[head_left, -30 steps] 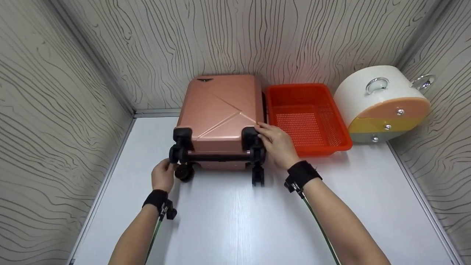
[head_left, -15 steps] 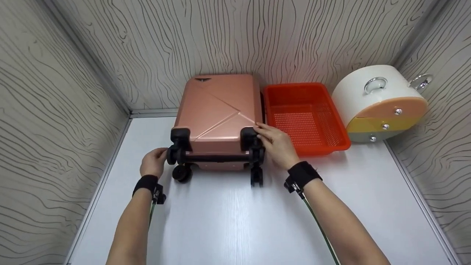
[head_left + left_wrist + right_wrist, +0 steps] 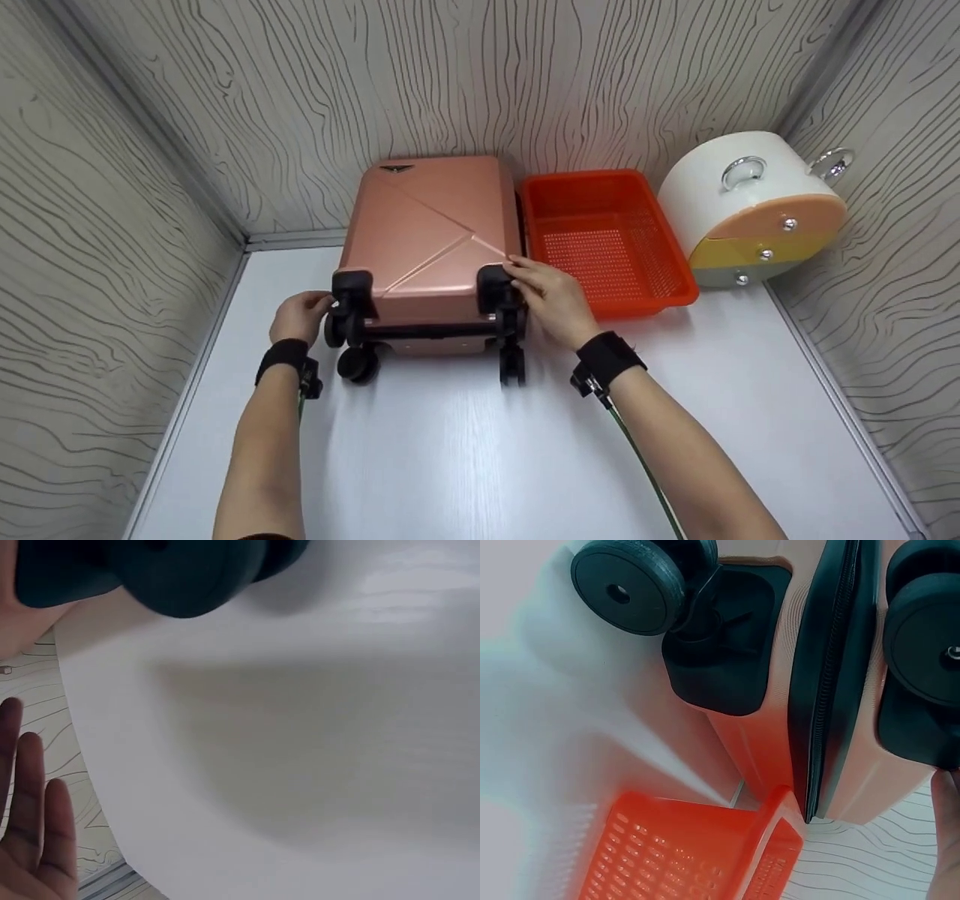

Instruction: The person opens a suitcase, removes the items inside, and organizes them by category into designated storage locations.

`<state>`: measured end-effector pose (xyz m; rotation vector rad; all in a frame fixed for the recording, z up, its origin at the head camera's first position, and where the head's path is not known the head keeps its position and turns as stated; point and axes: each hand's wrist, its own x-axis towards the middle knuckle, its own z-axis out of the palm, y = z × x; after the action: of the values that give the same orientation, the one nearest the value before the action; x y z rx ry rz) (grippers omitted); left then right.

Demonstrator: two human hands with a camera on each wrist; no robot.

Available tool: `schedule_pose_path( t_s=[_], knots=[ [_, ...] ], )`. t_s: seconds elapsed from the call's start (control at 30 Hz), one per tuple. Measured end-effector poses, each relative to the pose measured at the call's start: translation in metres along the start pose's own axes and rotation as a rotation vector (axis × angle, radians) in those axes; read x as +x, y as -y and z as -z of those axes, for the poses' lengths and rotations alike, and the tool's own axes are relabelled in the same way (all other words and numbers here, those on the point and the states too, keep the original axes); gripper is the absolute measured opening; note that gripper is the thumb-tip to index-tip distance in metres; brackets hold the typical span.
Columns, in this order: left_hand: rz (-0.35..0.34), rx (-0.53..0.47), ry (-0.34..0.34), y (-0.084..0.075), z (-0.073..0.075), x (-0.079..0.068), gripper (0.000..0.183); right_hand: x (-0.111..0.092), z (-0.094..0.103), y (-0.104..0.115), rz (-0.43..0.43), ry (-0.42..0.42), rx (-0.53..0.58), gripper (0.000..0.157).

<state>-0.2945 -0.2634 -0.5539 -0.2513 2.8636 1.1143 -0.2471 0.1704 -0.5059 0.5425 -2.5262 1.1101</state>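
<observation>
A rose-pink hard-shell suitcase (image 3: pixel 427 225) lies flat, its wheeled end toward me. Black caster wheels (image 3: pixel 358 364) stick out at that end, and a dark zipper band (image 3: pixel 829 690) runs between the halves in the right wrist view. My left hand (image 3: pixel 298 315) is at the near left corner, fingertips by the black corner guard; whether they touch it is hidden. Its visible fingers (image 3: pixel 30 787) look straight and apart in the left wrist view. My right hand (image 3: pixel 553 298) rests extended fingertips on the near right corner, beside the other black guard (image 3: pixel 493 288).
A red perforated plastic basket (image 3: pixel 607 247) stands close along the suitcase's right side. Right of it is a round white box (image 3: pixel 720 180) with orange, yellow and green drawers. Wood-patterned panels (image 3: pixel 450 75) enclose the white table (image 3: pixel 420 457) at the back and sides.
My left hand has moved up and outward from beside the lower wheel to the left corner guard. My right hand stays at its corner. The whole head view has shifted slightly.
</observation>
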Motion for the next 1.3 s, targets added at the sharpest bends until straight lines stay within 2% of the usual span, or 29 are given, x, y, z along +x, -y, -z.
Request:
schedule_pose_path(
  t_s=[0.3, 0.43, 0.63, 0.77, 0.87, 0.97, 1.03, 1.1, 1.2, 1.3],
  knots=[
    [0.044, -0.03, 0.089, -0.006, 0.006, 0.011, 0.044, -0.001, -0.001, 0.001, -0.025, 0.008, 0.0, 0.032],
    [0.041, -0.039, 0.105, -0.007, 0.009, 0.01, 0.045, -0.002, -0.002, 0.003, -0.037, 0.01, 0.018, 0.033],
    [0.034, -0.154, 0.122, -0.009, 0.008, 0.003, 0.047, -0.002, -0.002, 0.004, -0.065, 0.008, 0.037, 0.034],
    [0.025, -0.227, 0.083, -0.014, 0.01, -0.003, 0.054, -0.005, -0.003, 0.004, -0.116, 0.015, 0.098, 0.035],
    [-0.011, -0.28, 0.002, -0.023, 0.014, -0.012, 0.061, -0.01, -0.003, 0.006, -0.178, 0.021, 0.188, 0.04],
    [-0.129, -0.258, -0.094, -0.039, 0.019, -0.03, 0.066, -0.016, -0.004, 0.008, -0.254, 0.033, 0.28, 0.049],
    [-0.27, -0.158, -0.152, -0.054, 0.019, -0.045, 0.067, -0.02, -0.006, 0.009, -0.315, 0.041, 0.351, 0.055],
    [-0.43, 0.003, -0.191, -0.072, 0.013, -0.063, 0.071, -0.023, -0.007, 0.008, -0.394, 0.049, 0.417, 0.06],
    [-0.659, 0.299, -0.202, -0.095, -0.005, -0.086, 0.082, -0.027, -0.01, 0.007, -0.493, 0.07, 0.49, 0.067],
    [-0.79, 0.544, -0.181, -0.112, -0.03, -0.099, 0.094, -0.029, -0.014, 0.005, -0.549, 0.102, 0.504, 0.073]
  ],
)
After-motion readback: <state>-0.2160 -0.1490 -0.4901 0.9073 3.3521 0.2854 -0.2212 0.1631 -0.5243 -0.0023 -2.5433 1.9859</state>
